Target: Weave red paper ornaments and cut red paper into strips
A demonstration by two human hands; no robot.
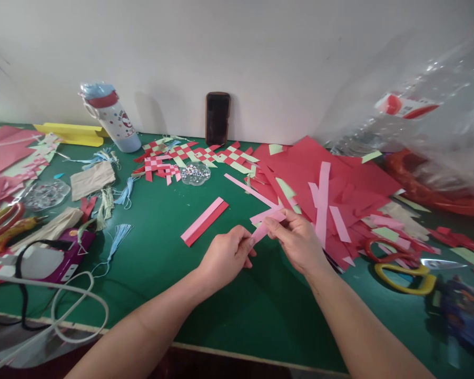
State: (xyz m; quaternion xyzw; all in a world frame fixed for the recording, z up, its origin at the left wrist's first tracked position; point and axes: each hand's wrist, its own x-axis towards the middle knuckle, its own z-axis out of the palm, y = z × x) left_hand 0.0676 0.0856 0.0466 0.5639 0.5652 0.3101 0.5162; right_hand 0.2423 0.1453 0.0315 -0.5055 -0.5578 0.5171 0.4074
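Between my two hands a short pink paper strip (262, 229) is stretched above the green table (158, 284). Its lower left end is pinched in my left hand (231, 250), and my right hand (298, 239) pinches the upper right end. Just behind the fingers lie more pink strips, one of them long and thin (248, 189). A two-tone strip, pink and red (204, 221), rests on the table left of my hands. Red paper sheets (300, 163) are piled to the right, with pink strips (323, 205) on top.
Woven red and green pieces (235, 155), a bead dish (195, 173) and a phone (217, 118) stand or lie at the back. Scissors (405, 276) are on the right. A bottle (112, 118), tassels (118, 242), a purple device (69, 258) and white cables (98, 302) occupy the left.
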